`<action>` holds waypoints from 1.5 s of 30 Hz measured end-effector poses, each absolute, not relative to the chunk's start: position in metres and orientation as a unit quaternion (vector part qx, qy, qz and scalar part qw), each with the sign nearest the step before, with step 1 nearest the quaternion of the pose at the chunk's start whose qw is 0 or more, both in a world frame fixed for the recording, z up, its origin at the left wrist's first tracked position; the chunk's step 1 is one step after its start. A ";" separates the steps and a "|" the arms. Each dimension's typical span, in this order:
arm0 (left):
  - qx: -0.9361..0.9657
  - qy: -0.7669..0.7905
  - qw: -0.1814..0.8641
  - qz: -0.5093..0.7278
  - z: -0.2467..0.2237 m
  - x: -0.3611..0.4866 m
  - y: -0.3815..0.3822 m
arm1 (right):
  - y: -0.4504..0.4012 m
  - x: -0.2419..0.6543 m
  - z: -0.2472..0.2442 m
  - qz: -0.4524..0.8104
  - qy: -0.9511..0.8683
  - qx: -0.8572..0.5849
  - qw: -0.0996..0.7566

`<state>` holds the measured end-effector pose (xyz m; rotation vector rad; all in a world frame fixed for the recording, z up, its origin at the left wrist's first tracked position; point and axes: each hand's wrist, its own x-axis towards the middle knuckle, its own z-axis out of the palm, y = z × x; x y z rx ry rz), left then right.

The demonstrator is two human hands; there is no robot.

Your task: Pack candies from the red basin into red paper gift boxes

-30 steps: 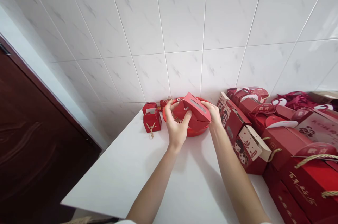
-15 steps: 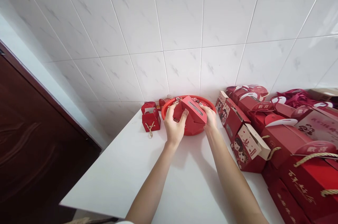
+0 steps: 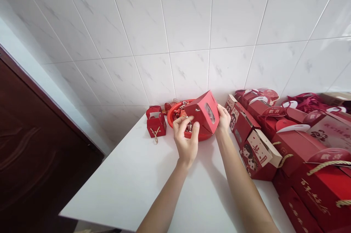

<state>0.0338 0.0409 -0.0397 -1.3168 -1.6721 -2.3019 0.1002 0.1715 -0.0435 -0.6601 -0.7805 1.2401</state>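
Fingers (image 3: 181,125) on the left hand (image 3: 187,147) are curled a bit and loosely spread, thumb apart from the index finger, right by the side of a tilted red carton (image 3: 199,117); can't tell if they're touching it. Right hand (image 3: 224,119) has the carton gripped at its right side, thumb up near the edge, other fingers mostly hidden behind it. So the carton's up in the air, partly over the basin, with its oval window (image 3: 210,113) facing right.

Rest of it, left to right: brown door (image 3: 38,145), then a white table (image 3: 115,178) with a little red box (image 3: 156,126) sitting upright, twine bow on its front. Just beside that is a red basin (image 3: 169,117) with shiny wrapped pieces (image 3: 179,111) in it. Over on the right there's a red-and-cream box (image 3: 256,154) with cartoon figures, then piled red gift boxes (image 3: 315,189) with rope handles, and some magenta ribbon (image 3: 306,102) near the tiled wall (image 3: 189,17).
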 end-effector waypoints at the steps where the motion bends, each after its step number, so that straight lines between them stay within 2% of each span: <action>1: -0.415 -0.535 -0.038 -0.734 -0.038 0.037 0.040 | 0.173 0.101 -0.043 0.539 -0.343 -0.288 0.713; 4: -0.417 -0.502 -0.163 -0.740 -0.034 0.043 0.039 | 0.175 0.105 -0.040 0.478 -0.350 -0.280 0.756; 6: -0.420 -0.455 -0.211 -0.757 -0.032 0.044 0.043 | 0.174 0.109 -0.036 0.429 -0.374 -0.283 0.772; 11: -0.389 -0.397 -0.231 -0.799 -0.034 0.035 0.055 | 0.166 0.121 -0.025 0.328 -0.451 -0.281 0.781; 19: -0.402 -0.373 -0.331 -0.768 -0.045 0.012 0.061 | 0.136 0.138 -0.001 0.222 -0.518 -0.271 0.780; 27: -0.429 -0.367 -0.341 -0.752 -0.045 0.014 0.063 | 0.115 0.144 0.011 0.248 -0.647 -0.240 0.680; 35: -0.357 -0.348 -0.470 -0.728 -0.048 -0.001 0.052 | 0.116 0.150 0.014 0.375 -0.714 -0.177 0.564; 38: -0.320 -0.349 -0.504 -0.722 -0.057 -0.008 0.045 | 0.123 0.153 0.012 0.367 -0.695 -0.217 0.579; 41: -0.305 -0.362 -0.494 -0.729 -0.064 -0.011 0.040 | 0.127 0.154 0.011 0.327 -0.675 -0.260 0.609; 45: -0.299 -0.371 -0.491 -0.729 -0.071 -0.012 0.035 | 0.123 0.155 0.016 0.333 -0.706 -0.245 0.574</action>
